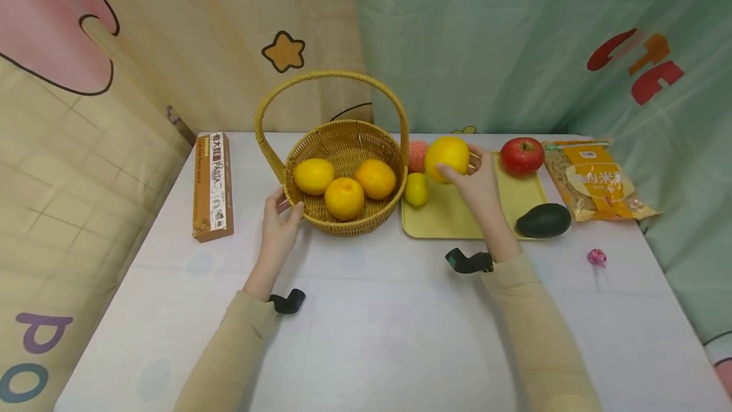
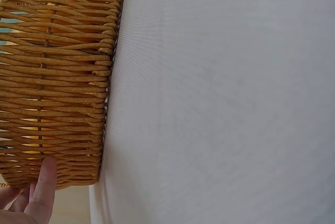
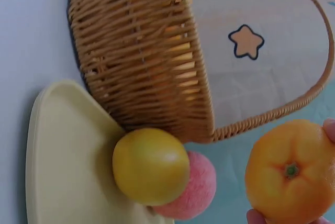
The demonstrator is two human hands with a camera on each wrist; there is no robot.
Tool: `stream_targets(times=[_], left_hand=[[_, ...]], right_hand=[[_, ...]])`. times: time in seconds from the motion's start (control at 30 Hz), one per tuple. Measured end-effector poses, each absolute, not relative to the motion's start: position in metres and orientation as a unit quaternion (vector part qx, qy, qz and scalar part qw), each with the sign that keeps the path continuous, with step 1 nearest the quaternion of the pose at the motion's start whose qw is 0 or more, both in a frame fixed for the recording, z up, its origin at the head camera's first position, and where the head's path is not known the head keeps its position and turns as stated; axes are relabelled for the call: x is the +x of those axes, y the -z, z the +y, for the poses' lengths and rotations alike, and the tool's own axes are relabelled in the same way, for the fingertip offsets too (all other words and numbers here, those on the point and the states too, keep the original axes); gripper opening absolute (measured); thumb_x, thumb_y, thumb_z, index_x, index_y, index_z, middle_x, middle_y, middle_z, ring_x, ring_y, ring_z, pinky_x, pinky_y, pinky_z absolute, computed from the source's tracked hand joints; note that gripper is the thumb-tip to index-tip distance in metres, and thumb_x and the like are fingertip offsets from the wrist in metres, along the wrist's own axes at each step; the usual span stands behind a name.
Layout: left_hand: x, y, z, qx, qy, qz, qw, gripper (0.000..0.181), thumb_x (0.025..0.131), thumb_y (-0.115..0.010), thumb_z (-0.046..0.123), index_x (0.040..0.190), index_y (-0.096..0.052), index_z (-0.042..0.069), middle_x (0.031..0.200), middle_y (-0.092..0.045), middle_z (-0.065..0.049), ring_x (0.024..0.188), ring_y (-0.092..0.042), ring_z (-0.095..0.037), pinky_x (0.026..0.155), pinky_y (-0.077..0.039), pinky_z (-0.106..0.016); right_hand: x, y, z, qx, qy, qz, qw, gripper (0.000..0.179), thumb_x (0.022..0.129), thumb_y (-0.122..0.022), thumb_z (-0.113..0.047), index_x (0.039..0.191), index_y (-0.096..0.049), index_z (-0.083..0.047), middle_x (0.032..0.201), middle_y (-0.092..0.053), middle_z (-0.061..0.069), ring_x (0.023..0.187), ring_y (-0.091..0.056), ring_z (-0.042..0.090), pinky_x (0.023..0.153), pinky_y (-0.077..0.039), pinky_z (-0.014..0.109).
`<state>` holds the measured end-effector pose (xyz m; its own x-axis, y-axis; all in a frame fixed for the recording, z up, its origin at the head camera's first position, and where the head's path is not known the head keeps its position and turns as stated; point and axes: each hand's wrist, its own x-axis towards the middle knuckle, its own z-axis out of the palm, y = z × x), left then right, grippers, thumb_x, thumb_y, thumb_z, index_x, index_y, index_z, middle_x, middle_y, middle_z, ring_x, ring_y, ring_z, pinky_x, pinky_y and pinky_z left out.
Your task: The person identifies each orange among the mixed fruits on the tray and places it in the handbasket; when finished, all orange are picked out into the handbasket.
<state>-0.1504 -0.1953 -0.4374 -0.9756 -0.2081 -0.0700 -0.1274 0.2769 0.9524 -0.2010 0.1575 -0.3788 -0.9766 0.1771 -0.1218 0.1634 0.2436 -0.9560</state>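
A wicker basket (image 1: 354, 226) with a tall arched handle stands on the table, holding a yellow lemon-like fruit (image 1: 314, 176) and two oranges (image 1: 344, 198). My left hand (image 1: 279, 224) grips its near left side; the left wrist view shows the thumb (image 2: 46, 182) against the weave (image 2: 57, 93). Raised over the pale yellow tray (image 1: 443, 218), an orange (image 3: 290, 174) is held between the thumb and fingers of my right hand (image 1: 477, 180). Below it, beside the basket, are a yellow-green round fruit (image 3: 151, 166) and a pink peach-like fruit (image 3: 196, 190).
On the tray's right part lie a red apple-like fruit (image 1: 522, 156) and a dark green avocado (image 1: 543, 220). A bag of grain (image 1: 595, 180) and a pink lollipop (image 1: 596, 257) are farther right. Left of the basket is a pasta box (image 1: 212, 186). Curtains (image 1: 486, 37) hang behind the table.
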Motion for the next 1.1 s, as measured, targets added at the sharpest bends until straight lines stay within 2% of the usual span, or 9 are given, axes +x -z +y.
stream_targets(times=[0.27, 0.5, 0.7, 0.9, 1.1], left_hand=[[-0.15, 0.436, -0.193, 0.092, 0.588, -0.802, 0.042, 0.06, 0.1, -0.055, 0.018, 0.151, -0.026, 0.005, 0.149, -0.036, -0.016, 0.133, -0.041, -0.027, 0.102, -0.055, -0.04], [-0.151, 0.434, -0.192, 0.092, 0.589, -0.802, 0.039, 0.061, 0.101, -0.054, 0.017, 0.152, -0.025, 0.004, 0.15, -0.035, -0.017, 0.135, -0.039, -0.03, 0.104, -0.053, -0.043], [-0.149, 0.435, -0.195, 0.101, 0.583, -0.805, 0.039, 0.061, 0.1, -0.055, 0.018, 0.152, -0.025, 0.005, 0.15, -0.036, -0.016, 0.136, -0.039, -0.028, 0.104, -0.053, -0.042], [-0.15, 0.436, -0.197, 0.097, 0.586, -0.803, 0.043, 0.061, 0.1, -0.055, 0.018, 0.152, -0.025, 0.004, 0.15, -0.035, -0.017, 0.135, -0.04, -0.029, 0.103, -0.053, -0.043], [-0.15, 0.435, -0.196, 0.101, 0.586, -0.803, 0.038, 0.06, 0.101, -0.054, 0.018, 0.151, -0.025, 0.003, 0.15, -0.036, -0.017, 0.135, -0.04, -0.029, 0.104, -0.053, -0.043]], right_hand=[[-0.185, 0.364, 0.131, -0.005, -0.611, -0.792, -0.008, 0.085, 0.083, -0.079, -0.029, 0.149, -0.03, -0.008, 0.15, -0.043, 0.012, 0.135, -0.043, 0.027, 0.114, -0.043, 0.043], [-0.192, 0.364, 0.091, 0.099, -0.612, -0.785, -0.014, 0.083, 0.078, -0.084, -0.02, 0.146, -0.037, -0.009, 0.146, -0.046, 0.01, 0.131, -0.047, 0.026, 0.115, -0.042, 0.043], [-0.207, 0.363, 0.055, 0.125, -0.578, -0.806, -0.025, 0.083, 0.078, -0.084, -0.025, 0.146, -0.039, -0.013, 0.147, -0.046, 0.006, 0.131, -0.048, 0.023, 0.114, -0.044, 0.038], [-0.224, 0.366, 0.032, 0.125, -0.523, -0.843, -0.026, 0.084, 0.078, -0.083, -0.032, 0.147, -0.039, -0.015, 0.146, -0.049, 0.006, 0.127, -0.051, 0.023, 0.11, -0.047, 0.039], [-0.237, 0.37, 0.018, 0.111, -0.488, -0.866, -0.014, 0.084, 0.08, -0.08, -0.034, 0.15, -0.038, -0.013, 0.149, -0.046, 0.009, 0.13, -0.049, 0.026, 0.113, -0.044, 0.041]])
